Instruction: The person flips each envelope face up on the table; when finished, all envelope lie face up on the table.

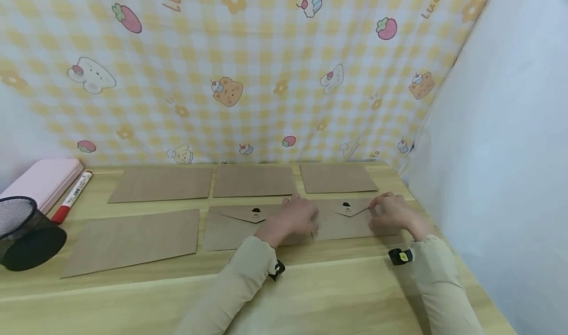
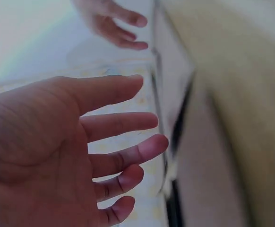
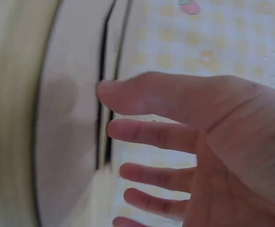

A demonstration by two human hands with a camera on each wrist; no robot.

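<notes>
Two brown paper envelopes, each with a pointed flap and a small black hat print, lie side by side in the front row. My left hand (image 1: 295, 216) is over the right end of the middle envelope (image 1: 226, 234), near the gap between the two. In the left wrist view its fingers (image 2: 128, 125) are spread and hold nothing. The right hand (image 1: 392, 210) is at the right end of the other envelope (image 1: 337, 231). Its thumb is right at the flap in the right wrist view, and the fingers (image 3: 151, 135) extend loosely.
A plain brown envelope (image 1: 137, 241) lies at front left. Three more form a back row, including one at the far right (image 1: 337, 178). At left are a black mesh pen holder (image 1: 35, 246) lying tipped, a red-capped marker (image 1: 73, 197) and a pink case (image 1: 44, 177). A patterned cloth (image 1: 266, 54) hangs behind.
</notes>
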